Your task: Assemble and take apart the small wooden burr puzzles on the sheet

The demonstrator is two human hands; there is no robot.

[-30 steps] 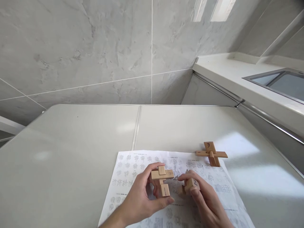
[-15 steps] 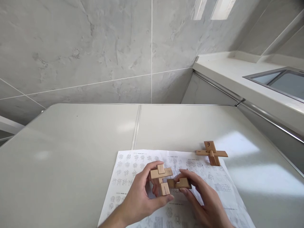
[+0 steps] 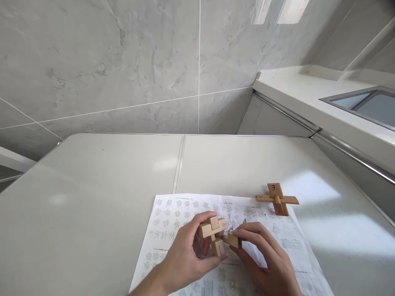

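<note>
My left hand (image 3: 188, 250) is closed around a group of interlocked wooden puzzle pieces (image 3: 212, 229), thumb below and fingers behind. Between the thumb and fingers of my right hand (image 3: 265, 253) is a single notched wooden puzzle piece (image 3: 233, 240). Its left end reaches into the side of the interlocked group; whether the two touch inside is hidden. Both hands are above a printed sheet (image 3: 166, 246) covered with small diagrams. At the sheet's upper right corner stands a cross-shaped wooden puzzle (image 3: 277, 199) of joined flat pieces, with a dark mark on top.
The white table (image 3: 92, 205) has a seam (image 3: 179, 164) running away from me. Grey tiled wall (image 3: 138, 61) rises behind it. On the right is a white counter (image 3: 286, 84) with a metal-framed opening (image 3: 364, 105).
The right hand's piece has moved left and turned, its end now at the side of the group. My left hand has tilted the group slightly. The view has shifted a little.
</note>
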